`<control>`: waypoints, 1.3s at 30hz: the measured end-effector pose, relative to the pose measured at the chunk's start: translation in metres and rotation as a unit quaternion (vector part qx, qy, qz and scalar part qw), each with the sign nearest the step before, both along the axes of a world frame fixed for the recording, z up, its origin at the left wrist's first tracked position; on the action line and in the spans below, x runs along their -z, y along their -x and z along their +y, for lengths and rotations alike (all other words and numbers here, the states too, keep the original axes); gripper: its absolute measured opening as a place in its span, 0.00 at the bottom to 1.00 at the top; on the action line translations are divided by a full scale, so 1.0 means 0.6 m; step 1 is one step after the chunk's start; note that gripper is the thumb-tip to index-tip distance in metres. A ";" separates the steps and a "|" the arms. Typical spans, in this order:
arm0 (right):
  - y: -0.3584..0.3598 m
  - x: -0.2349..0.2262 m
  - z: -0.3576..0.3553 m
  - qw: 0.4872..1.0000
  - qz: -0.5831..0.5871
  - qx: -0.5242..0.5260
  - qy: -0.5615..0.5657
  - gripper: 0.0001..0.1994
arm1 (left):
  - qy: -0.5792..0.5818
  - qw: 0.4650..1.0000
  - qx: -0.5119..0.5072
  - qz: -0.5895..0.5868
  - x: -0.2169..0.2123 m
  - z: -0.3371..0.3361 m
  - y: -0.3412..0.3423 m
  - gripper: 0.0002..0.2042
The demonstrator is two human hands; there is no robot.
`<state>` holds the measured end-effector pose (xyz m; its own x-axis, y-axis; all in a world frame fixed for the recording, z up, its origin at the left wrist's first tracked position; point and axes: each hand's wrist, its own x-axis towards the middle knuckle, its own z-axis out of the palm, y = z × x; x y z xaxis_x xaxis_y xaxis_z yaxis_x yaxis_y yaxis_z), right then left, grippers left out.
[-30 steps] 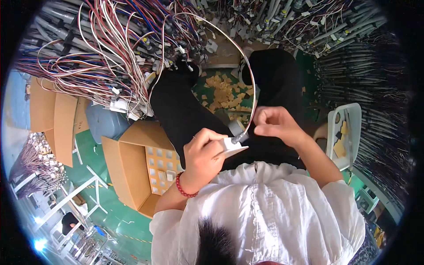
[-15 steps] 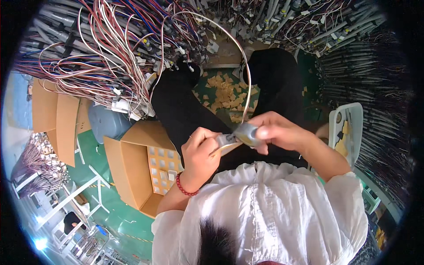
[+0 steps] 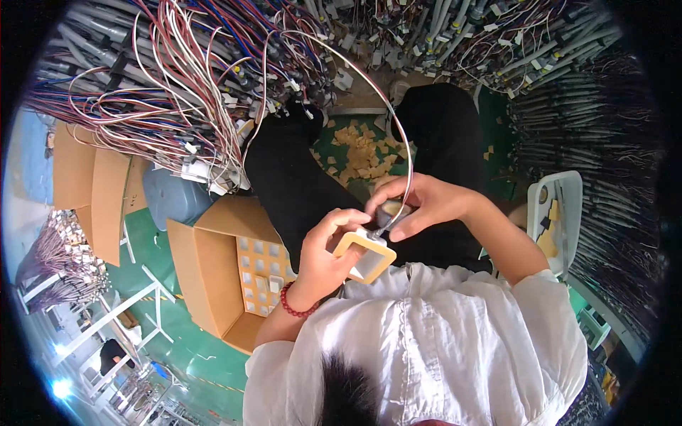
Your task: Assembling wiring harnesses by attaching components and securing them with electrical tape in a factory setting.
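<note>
My left hand grips a small square white housing with a tan rim, tilted so that its hollow face shows. A thin red and white cable arcs down from the wire bundles to the housing's upper edge. Close against that edge, my right hand curls its fingers and thumb around a small grey roll, which looks like tape. The fingers of both hands nearly meet at the cable end. Part of the roll is hidden by the right fingers.
Dense wire bundles hang at the upper left, more along the top and right. An open cardboard box with white pieces in a divided tray stands left, beside a blue-grey bin. A white plastic basket sits right. Tan paper scraps litter the floor.
The housing has turned in my left hand, so its tan rim and hollow now show. My right hand has shifted slightly up, its fingers rearranged around the roll.
</note>
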<state>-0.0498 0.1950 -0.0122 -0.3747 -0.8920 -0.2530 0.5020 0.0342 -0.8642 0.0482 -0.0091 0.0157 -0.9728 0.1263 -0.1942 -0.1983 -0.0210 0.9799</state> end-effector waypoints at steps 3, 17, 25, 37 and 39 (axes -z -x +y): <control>-0.004 0.019 0.007 0.991 0.133 -0.009 0.029 0.16 | 0.040 0.997 0.055 0.040 0.005 -0.008 0.007 0.19; -0.051 0.052 0.042 0.971 0.002 0.239 -0.022 0.16 | 0.184 0.975 0.017 0.123 0.019 0.014 0.012 0.17; 0.011 0.018 -0.006 0.999 0.008 0.029 0.041 0.28 | 0.036 0.998 0.049 -0.008 0.011 0.000 0.005 0.14; -0.036 0.000 0.004 0.947 0.275 0.159 -0.038 0.05 | 0.332 0.887 -0.018 0.319 0.027 0.005 0.028 0.17; -0.045 -0.006 0.007 0.962 0.205 0.175 -0.044 0.04 | 0.395 0.827 -0.010 0.400 0.030 0.001 0.032 0.14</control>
